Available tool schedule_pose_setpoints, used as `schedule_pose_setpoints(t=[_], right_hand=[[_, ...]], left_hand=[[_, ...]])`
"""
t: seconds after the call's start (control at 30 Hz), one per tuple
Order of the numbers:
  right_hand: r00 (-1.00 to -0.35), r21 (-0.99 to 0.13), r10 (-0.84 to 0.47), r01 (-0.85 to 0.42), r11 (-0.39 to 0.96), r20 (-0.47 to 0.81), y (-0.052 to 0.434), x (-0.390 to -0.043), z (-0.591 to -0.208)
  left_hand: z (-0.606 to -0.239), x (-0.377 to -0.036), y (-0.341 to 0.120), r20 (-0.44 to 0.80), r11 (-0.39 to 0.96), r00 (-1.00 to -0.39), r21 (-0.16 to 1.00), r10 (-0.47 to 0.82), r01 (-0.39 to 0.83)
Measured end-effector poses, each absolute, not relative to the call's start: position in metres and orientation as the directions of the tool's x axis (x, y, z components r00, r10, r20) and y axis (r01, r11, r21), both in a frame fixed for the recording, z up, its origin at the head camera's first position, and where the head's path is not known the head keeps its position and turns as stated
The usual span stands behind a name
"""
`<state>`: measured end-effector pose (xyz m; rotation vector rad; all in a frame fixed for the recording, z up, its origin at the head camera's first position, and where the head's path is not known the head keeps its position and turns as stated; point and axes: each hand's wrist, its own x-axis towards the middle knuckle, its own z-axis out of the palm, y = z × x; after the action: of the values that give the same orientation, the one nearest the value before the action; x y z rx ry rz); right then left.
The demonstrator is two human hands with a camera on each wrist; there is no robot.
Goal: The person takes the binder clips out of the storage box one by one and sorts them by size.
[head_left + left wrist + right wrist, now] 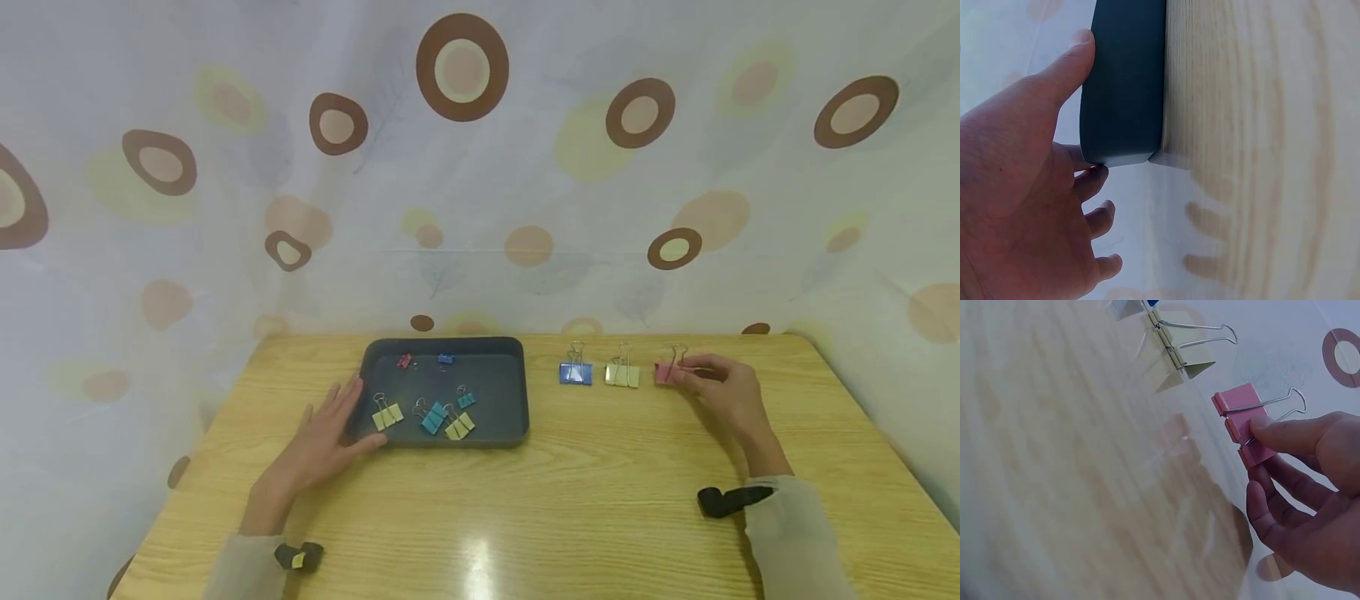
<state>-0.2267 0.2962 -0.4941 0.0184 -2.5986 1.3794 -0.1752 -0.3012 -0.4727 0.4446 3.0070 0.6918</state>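
My right hand [723, 396] pinches a pink binder clip [1240, 400] between thumb and fingers, its wire handles pointing up. In the right wrist view a small gap shows between the clip and the table. To its left stand a pale yellow binder clip [622, 375] and a blue binder clip [575, 373], in a row with it. My left hand [318, 442] rests against the left end of a dark tray [498, 400], thumb at the near side and fingers spread. In the tray lie two yellow clips, the left one [387, 417] apart, and a teal clip [432, 418].
Also in the tray are a smaller teal clip [466, 398], a small red clip [404, 361] and a small blue clip [446, 359]. The wooden table [600, 508] ends at a patterned cloth [480, 183] hanging behind it.
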Motion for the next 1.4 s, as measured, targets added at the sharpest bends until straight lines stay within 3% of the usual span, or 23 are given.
schedule_pose_setpoints(t=[0.27, 0.53, 0.87, 1.1, 1.4], right_hand=[[-0.986, -0.78, 0.073, -0.073, 0.622, 0.151, 0.299, -0.23, -0.497], [-0.984, -0.76, 0.014, -0.126, 0.638, 0.175, 0.298, -0.228, -0.498], [-0.99, -0.803, 0.072, -0.058, 0.594, 0.124, 0.302, -0.227, -0.493], [-0.952, -0.843, 0.111, -0.195, 0.502, 0.287, 0.296, -0.229, -0.48], [-0.934, -0.853, -0.044, -0.343, 0.394, 0.355, 0.256, -0.22, -0.452]], left_hand=[[-0.472, -0.175, -0.302, 0.045, 0.861, -0.958, 0.429, 0.282, 0.273], [-0.471, -0.174, -0.301, 0.046, 0.865, -0.959, 0.421, 0.28, 0.273], [-0.471, -0.174, -0.301, 0.046, 0.865, -0.958, 0.419, 0.284, 0.276], [-0.471, -0.175, -0.301, 0.041, 0.862, -0.957, 0.424, 0.288, 0.278], [-0.471, -0.175, -0.302, 0.041, 0.865, -0.957, 0.419, 0.286, 0.276]])
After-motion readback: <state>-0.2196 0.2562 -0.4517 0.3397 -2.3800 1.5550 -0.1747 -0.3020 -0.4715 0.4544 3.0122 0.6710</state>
